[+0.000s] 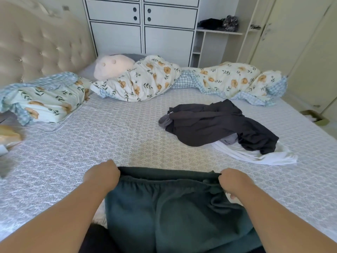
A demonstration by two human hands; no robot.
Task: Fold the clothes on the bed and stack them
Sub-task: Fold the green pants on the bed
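Note:
A dark green garment with an elastic waistband (169, 207) lies at the near edge of the bed and hangs over it toward me. My left hand (101, 175) grips the waistband's left corner. My right hand (235, 181) grips its right corner. The waistband is stretched between both hands. Further back on the right lies a loose heap of unfolded clothes: a black garment (215, 125) on top, a grey piece (165, 122) at its left end, and a white garment (255, 156) underneath at the near right.
The bed (109, 136) has a pale patterned cover. A bunched floral duvet (145, 79) runs along the far side, with a floral pillow (45, 99) at left and a pink plush cushion (113, 66). A tufted headboard (40, 42) is left; a white wardrobe (142, 24) stands behind.

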